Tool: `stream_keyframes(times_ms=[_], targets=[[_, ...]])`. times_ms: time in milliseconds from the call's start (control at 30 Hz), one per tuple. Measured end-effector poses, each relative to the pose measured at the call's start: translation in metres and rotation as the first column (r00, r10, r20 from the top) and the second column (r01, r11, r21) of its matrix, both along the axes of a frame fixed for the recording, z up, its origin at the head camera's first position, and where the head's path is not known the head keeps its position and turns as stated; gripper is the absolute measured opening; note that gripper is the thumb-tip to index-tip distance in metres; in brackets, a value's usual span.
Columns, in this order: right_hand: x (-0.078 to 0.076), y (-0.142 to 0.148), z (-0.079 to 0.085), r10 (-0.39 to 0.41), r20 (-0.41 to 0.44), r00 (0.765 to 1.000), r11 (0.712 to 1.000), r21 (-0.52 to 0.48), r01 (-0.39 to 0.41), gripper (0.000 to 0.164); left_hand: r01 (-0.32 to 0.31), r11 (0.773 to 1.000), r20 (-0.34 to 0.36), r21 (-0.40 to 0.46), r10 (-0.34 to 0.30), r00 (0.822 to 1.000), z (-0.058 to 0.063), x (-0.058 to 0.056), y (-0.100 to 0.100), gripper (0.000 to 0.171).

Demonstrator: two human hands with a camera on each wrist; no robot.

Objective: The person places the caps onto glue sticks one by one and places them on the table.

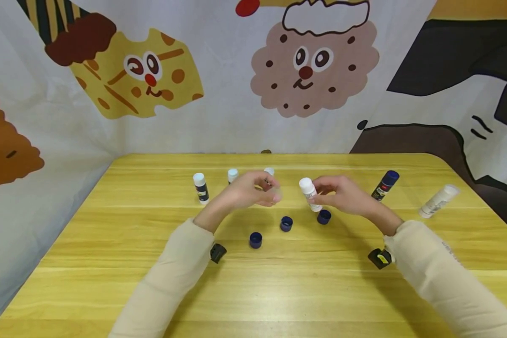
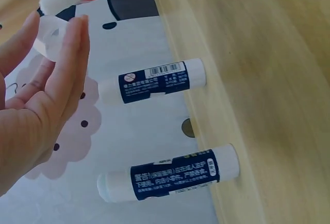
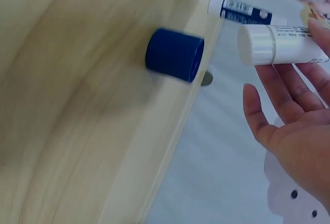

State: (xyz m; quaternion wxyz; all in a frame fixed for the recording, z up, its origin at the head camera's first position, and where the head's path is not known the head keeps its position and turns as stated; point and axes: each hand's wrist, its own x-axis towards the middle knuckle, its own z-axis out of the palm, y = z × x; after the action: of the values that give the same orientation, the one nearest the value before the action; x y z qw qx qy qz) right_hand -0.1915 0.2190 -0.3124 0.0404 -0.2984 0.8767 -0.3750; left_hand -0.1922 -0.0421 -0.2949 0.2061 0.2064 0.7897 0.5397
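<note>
My left hand (image 1: pixel 251 190) pinches a translucent white cap (image 2: pixel 51 39) between thumb and fingertips. Opposite it, my right hand (image 1: pixel 342 193) holds a white glue stick (image 1: pixel 309 193) just above the table, its open-looking top toward the left hand. Uncapped-looking glue sticks with dark blue labels stand behind and left of my left hand: one glue stick (image 1: pixel 201 188) farthest left, another glue stick (image 1: pixel 233 175) beside it, and a third glue stick (image 1: pixel 269 171) partly hidden by the fingers. Below the right hand sits a blue cap (image 1: pixel 324 217).
Two more blue caps lie nearer me, a middle cap (image 1: pixel 286 224) and a left cap (image 1: pixel 255 240). To the right stand a blue-capped glue stick (image 1: pixel 385 185), partly behind my right arm, and a white glue stick (image 1: pixel 438 202). A printed cloth (image 1: pixel 228 126) hangs behind the table (image 1: pixel 279 291).
</note>
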Motion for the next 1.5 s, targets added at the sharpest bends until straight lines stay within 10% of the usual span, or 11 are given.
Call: stream_keyframes(times_ms=[367, 1500], targets=[[0.010, -0.026, -0.001, 0.046, -0.103, 0.994, 0.998, 0.036, -0.043, 0.025, -0.002, 0.997, -0.008, 0.077, 0.002, 1.000, -0.007, 0.002, -0.002, 0.023], [0.019, -0.042, 0.003, 0.052, -0.169, 0.984, 0.998, 0.054, -0.044, 0.022, -0.083, 0.995, -0.160, -0.062, 0.072, 0.984, -0.007, 0.014, 0.003, 0.020]])
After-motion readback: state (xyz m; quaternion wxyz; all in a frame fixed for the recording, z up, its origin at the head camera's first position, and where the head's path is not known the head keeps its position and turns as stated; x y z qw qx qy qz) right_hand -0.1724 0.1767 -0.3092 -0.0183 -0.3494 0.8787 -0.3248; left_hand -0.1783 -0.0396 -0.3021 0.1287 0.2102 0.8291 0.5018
